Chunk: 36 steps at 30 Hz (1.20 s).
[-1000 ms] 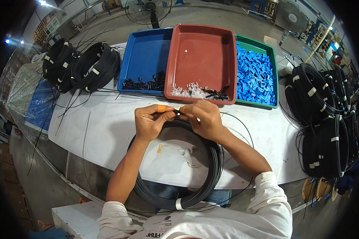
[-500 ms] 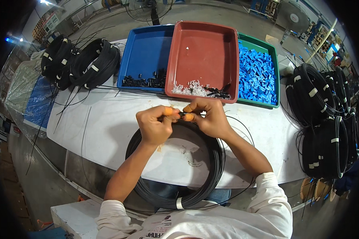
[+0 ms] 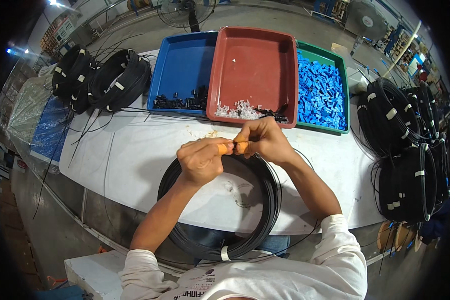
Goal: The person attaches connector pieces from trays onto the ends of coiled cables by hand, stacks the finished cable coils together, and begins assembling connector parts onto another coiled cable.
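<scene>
My left hand (image 3: 202, 159) and my right hand (image 3: 266, 142) meet above the far rim of a coil of black cable (image 3: 271, 200). Orange finger covers wrap some fingertips on both hands. Pinched between the two sets of fingertips is a small black piece (image 3: 234, 145), mostly covered, so its exact kind does not show. The coil, bound with a white band at its near side, lies partly on the white table and partly over its front edge, by my lap. A loose cable runs off it to the right, near my right forearm.
Past my hands stand a blue tray (image 3: 185, 60) with small black parts, a red tray (image 3: 257, 65) with clear and black pieces, and a green tray (image 3: 346, 95) of blue pieces. Black cable coils (image 3: 119, 82) sit at left; more coils (image 3: 402, 180) are stacked right.
My left hand has shifted slightly right and turned, knuckles now more on top. The fingertips have come closer together, covering more of the small black piece.
</scene>
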Each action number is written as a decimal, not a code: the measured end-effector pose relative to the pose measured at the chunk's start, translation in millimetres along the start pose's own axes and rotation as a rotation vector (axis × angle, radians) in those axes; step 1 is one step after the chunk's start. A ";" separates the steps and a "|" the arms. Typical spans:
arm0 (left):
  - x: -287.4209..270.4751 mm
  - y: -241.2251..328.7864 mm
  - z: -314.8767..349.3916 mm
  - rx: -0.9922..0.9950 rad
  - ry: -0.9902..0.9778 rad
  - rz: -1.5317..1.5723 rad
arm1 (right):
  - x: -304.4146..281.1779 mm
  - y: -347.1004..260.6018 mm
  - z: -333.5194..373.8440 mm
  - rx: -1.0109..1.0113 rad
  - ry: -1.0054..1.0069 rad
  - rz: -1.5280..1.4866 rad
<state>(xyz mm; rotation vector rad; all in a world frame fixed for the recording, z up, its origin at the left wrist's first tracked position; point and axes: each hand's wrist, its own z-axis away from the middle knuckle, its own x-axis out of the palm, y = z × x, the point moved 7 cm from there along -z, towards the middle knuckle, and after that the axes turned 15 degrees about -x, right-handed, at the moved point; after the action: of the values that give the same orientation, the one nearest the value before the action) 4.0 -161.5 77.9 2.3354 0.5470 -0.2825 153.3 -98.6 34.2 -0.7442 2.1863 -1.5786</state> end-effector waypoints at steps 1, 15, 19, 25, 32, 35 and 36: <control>-1.0 -7.1 -2.1 -0.087 0.017 0.048 | 3.8 -1.9 -0.7 0.000 0.005 0.056; 2.3 -13.1 -4.7 -0.066 0.029 0.056 | 9.0 -12.2 3.3 -0.316 0.197 0.379; 1.5 -30.7 -2.8 -0.198 0.031 0.101 | 5.6 -18.4 -2.3 -0.277 0.138 0.363; 15.5 -70.5 11.8 -0.871 -0.049 0.550 | 24.9 -41.9 14.5 -0.851 0.208 0.959; 0.7 -4.0 -7.4 0.045 0.032 0.068 | 3.9 -7.2 4.6 -0.201 0.178 0.181; 0.2 -14.2 -5.3 -0.015 -0.029 0.094 | 4.3 -2.8 0.9 -0.138 0.087 -0.010; 0.2 -23.3 -5.3 -0.111 -0.027 0.126 | 6.8 -1.1 -0.2 -0.135 0.085 -0.027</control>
<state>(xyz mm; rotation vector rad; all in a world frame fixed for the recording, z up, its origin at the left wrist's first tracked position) -6.3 -142.4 67.8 2.2445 0.3904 -0.2189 148.1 -102.7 35.4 -0.7622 2.3730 -1.5123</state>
